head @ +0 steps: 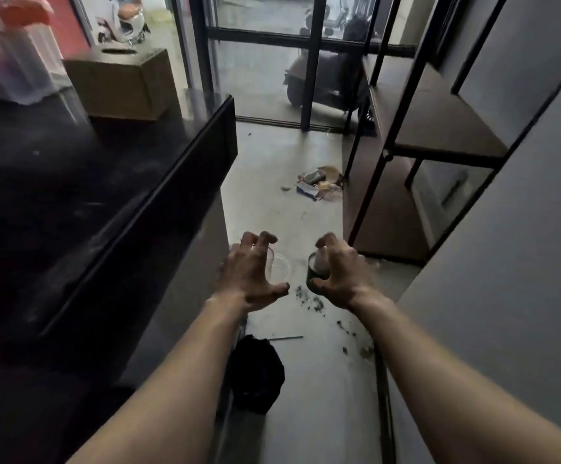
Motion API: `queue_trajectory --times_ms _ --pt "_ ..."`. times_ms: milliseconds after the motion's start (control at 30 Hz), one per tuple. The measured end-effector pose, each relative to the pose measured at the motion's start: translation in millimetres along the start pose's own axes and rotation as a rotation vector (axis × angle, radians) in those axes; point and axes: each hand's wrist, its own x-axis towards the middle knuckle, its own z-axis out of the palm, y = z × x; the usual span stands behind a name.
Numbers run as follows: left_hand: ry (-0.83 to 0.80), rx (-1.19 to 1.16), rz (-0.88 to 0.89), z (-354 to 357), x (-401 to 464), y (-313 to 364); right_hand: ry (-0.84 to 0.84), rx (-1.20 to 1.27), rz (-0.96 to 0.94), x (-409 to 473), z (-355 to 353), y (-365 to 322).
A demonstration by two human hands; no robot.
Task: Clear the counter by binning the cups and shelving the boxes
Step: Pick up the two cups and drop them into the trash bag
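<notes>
Both my arms reach out over the floor beside the black counter (105, 202). My left hand (250, 274) grips a clear plastic cup (280, 267) from above, fingers clawed over its rim. My right hand (341, 274) holds a dark cup (313, 279) with something white inside, also from above. A black bin bag (255, 376) sits on the floor below and nearer to me, against the counter's side. A brown cardboard box (121, 85) stands at the counter's far end. A dark metal shelf unit (439, 128) lines the right wall.
Blurred clear containers with an orange lid (21, 51) stand on the counter at top left. Paper litter (321, 184) lies on the floor by the shelf's foot, dark crumbs (312, 301) and a straw (285, 337) lie under my hands. Glass doors close off the far end.
</notes>
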Motion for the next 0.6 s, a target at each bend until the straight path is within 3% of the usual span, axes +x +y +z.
queue_trajectory --times_ms 600 --pt "-0.240 0.045 -0.391 287.6 -27.7 -170.6 -0.320 0.102 0.013 17.9 337.5 137.1"
